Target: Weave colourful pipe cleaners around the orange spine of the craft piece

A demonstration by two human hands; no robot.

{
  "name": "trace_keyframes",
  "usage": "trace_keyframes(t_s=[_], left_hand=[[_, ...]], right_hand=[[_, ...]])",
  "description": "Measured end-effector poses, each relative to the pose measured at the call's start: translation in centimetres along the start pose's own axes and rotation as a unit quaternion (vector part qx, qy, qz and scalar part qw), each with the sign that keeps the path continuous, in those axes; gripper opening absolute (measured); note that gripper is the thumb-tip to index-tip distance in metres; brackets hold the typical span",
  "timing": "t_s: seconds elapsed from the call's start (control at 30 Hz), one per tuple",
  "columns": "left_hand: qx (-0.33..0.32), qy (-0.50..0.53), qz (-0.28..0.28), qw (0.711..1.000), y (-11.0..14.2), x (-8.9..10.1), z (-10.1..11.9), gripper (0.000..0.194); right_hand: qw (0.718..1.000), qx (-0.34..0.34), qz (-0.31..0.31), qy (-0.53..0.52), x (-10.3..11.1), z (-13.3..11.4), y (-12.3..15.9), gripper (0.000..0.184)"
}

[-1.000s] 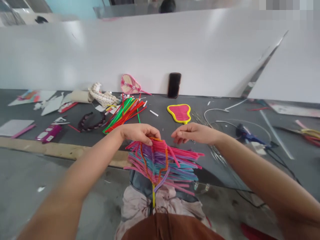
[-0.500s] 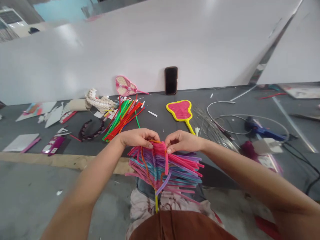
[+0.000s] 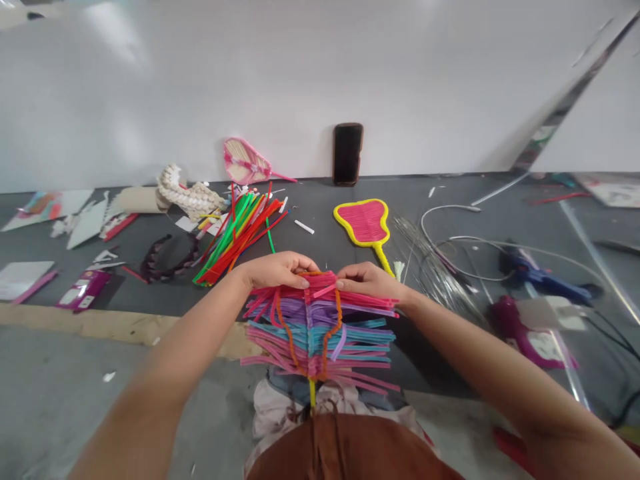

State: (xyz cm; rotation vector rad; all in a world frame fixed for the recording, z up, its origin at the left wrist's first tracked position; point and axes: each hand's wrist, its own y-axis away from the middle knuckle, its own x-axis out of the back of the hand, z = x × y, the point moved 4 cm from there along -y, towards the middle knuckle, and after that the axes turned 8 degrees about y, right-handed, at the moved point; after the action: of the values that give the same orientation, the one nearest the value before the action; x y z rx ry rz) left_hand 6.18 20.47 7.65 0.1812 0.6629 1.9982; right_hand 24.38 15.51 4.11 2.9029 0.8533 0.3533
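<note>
A fan-like piece of pipe cleaners (image 3: 367,335) lies in front of my body, with pink, purple and blue strands sticking out to both sides of a central spine. A bent orange pipe cleaner (image 3: 285,327) runs over the strands as an outline, and a yellow stem (image 3: 313,393) points toward me. My left hand (image 3: 277,270) is closed on the upper left of the piece, thumb on top. At the upper right, my right hand (image 3: 370,279) pinches a pink pipe cleaner (image 3: 325,291) that slants across the front; its fingertips are partly hidden.
Beyond my hands lie a yellow-rimmed pink fan (image 3: 365,223), loose coloured pipe cleaners (image 3: 240,233) and thin wires (image 3: 435,267). A phone (image 3: 347,153) leans on the white partition (image 3: 280,87). To the right is a blue glue gun (image 3: 550,277); a dark headband (image 3: 170,260) lies left.
The pink strand at my right hand hung down before and now slants sideways across the top. More of the orange outline shows on the right. The view has shifted slightly.
</note>
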Motion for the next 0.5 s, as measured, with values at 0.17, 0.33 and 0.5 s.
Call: trace_keyframes(t_s=[0.17, 0.33, 0.5], left_hand=[[0.036, 0.011, 0.008, 0.999, -0.7, 0.8, -0.5, 0.035], [0.046, 0.016, 0.005, 0.999, -1.6, 1.4, -1.2, 0.038], [0.038, -0.008, 0.014, 0.999, -1.7, 1.6, -1.4, 0.037]], right_hand=[[0.991, -0.038, -0.018, 0.128, 1.4, -0.2, -1.0, 0.037], [0.962, -0.026, -0.004, 0.273, 1.5, -0.6, -1.7, 0.033], [0.940, -0.045, 0.045, 0.335, 0.7, -0.5, -1.6, 0.025]])
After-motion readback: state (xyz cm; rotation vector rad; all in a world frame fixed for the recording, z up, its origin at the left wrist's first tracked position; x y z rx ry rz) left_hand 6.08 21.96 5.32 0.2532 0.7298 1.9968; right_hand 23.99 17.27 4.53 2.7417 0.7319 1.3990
